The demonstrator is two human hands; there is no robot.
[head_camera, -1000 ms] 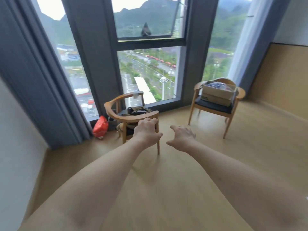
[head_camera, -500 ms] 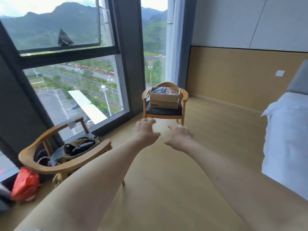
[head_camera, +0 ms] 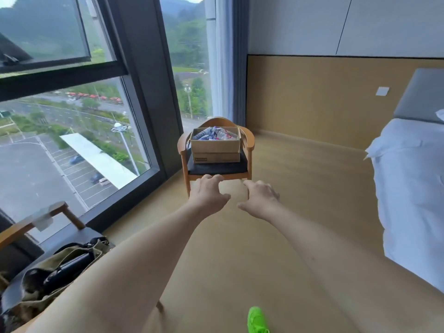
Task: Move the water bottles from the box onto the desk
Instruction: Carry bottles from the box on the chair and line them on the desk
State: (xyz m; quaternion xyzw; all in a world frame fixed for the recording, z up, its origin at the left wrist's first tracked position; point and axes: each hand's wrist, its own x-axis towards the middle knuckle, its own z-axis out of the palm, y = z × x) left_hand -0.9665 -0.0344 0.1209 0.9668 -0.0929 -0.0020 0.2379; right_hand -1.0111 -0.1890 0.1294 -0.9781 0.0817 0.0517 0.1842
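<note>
Lying beyond both hands: box

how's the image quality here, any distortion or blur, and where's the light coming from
Head view: wide-angle bending curves the window frame and stretches both forearms; daylight enters through the window at left, the floor evenly lit; the box on the chair is readable, but the water bottles inside are soft; left hand and right hand slightly blurred.

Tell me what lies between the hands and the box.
In the head view, only the chair's black seat front and wooden rail lie between the left hand, right hand and box.
</note>
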